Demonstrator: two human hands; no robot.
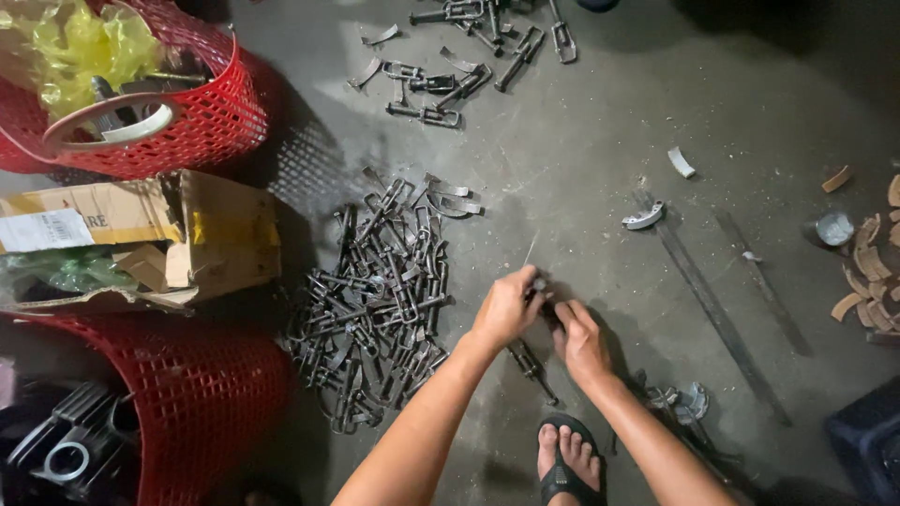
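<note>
Both of my hands meet over the concrete floor, working one dark metal part [531, 361] between them. My left hand [507, 306] grips its upper end, fingers curled around it. My right hand [580, 339] closes on the same piece just to the right. The part's lower end sticks out below my hands towards my sandalled foot [566, 459]. A big heap of similar dark metal parts [380, 300] lies just left of my left hand.
A smaller scatter of metal parts [469, 56] lies at the top. Two red mesh baskets [202, 122] [211, 403] and a torn cardboard box [220, 234] stand on the left. Curved shoe pieces [644, 218], long flat metal strips [712, 309] and brown lining pieces [867, 272] lie to the right.
</note>
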